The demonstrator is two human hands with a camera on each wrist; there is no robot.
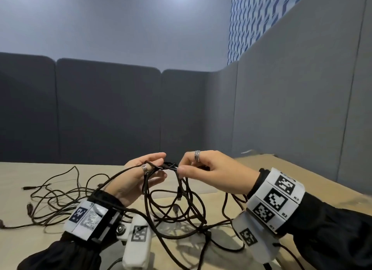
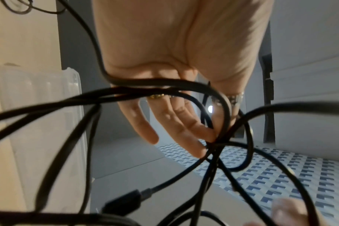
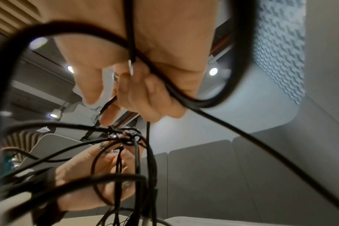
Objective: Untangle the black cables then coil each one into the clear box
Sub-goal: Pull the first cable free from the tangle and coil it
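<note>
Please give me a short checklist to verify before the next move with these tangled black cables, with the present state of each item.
1. Right hand pinches a strand at the knot: ok.
2. Left hand supports the black cables, which loop over its fingers: ok.
3. Knot loosened: not ok, it looks tight in the right wrist view.
4. Cables separated: not ok, many loops cross between the hands and on the table.
5. Clear box in reach: cannot tell, though it shows beside the left hand.
6. Any cable already coiled in the box: cannot tell.
</note>
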